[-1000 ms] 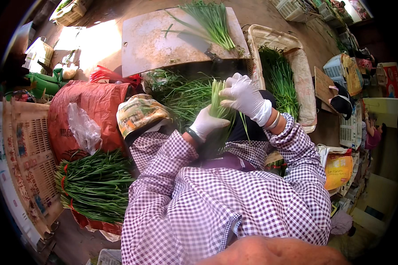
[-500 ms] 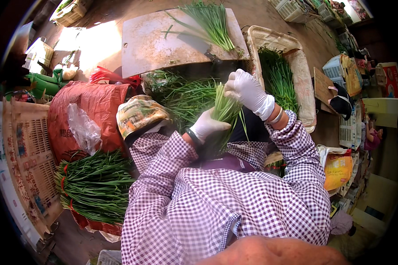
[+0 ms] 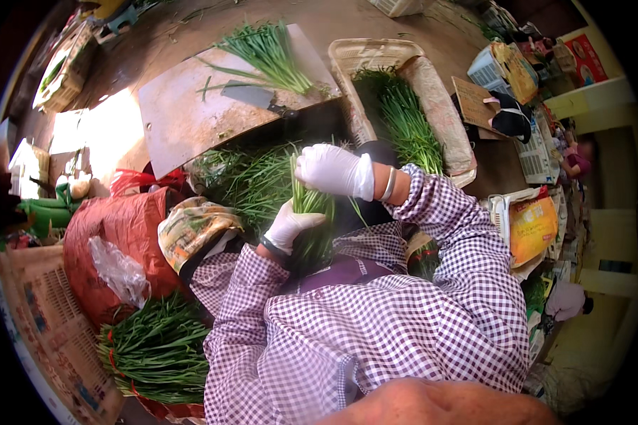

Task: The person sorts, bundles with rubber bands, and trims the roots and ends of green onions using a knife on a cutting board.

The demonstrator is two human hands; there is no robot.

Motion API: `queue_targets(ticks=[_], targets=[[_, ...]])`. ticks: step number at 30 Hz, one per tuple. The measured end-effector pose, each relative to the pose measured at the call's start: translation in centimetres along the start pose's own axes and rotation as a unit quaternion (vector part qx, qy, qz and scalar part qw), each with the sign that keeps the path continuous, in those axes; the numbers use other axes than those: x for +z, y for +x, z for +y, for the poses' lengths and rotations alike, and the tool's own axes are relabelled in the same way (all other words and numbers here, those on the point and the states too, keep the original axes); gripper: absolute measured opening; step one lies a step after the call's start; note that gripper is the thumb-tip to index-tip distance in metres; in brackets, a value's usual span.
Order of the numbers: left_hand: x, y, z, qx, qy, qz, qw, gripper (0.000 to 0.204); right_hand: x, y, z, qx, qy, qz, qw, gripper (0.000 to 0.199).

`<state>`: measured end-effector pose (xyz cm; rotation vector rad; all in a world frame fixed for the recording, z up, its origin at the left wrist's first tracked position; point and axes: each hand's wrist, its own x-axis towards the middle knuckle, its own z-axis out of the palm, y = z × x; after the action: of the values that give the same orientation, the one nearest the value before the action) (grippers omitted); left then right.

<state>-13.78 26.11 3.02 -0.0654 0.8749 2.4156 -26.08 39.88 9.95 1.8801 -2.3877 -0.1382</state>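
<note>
A bunch of garlic chives (image 3: 310, 200) stands upright over my lap, pale stalk ends up and green leaves hanging down. Closed around its middle is my white-gloved left hand (image 3: 288, 227). My right hand (image 3: 333, 170), also gloved, has its fingers closed at the pale stalk ends; its fingertips are partly hidden. Loose chives (image 3: 252, 188) lie in a heap just beyond my hands. Farther off, a cleaver (image 3: 247, 93) with a dark handle rests on a worn board (image 3: 181, 113), beside a separate bundle of chives (image 3: 266, 57).
To the right stands a cream plastic crate (image 3: 342, 51) with more chives (image 3: 410, 127) inside. At my left are a red woven sack (image 3: 96, 234) and a large tied bundle of chives (image 3: 159, 347). Other people (image 3: 510, 117) are at work on the far right.
The view has turned, so the surroundings sit farther left. My right hand has come lower over the stalk ends, back toward me. The cleaver on the board now shows plainly.
</note>
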Motion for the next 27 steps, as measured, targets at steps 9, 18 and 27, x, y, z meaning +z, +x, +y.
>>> queue_targets(ticks=[9, 18, 27], targets=[[-0.1, -0.8, 0.4, -0.02, 0.003, -0.022, 1.0, 0.068, -1.9, -4.0, 11.9, 0.344, -0.191, 0.133, 0.91, 0.006], [-0.8, -2.6, 1.6, 0.013, -0.034, -0.052, 0.998, 0.076, 0.8, -6.7, 8.1, 0.264, 0.191, -0.256, 0.91, 0.016], [-1.5, -2.9, 1.4, -0.02, -0.049, -0.045, 0.998, 0.078, 1.9, -2.8, 0.4, 0.159, 0.649, 0.071, 0.741, 0.104]])
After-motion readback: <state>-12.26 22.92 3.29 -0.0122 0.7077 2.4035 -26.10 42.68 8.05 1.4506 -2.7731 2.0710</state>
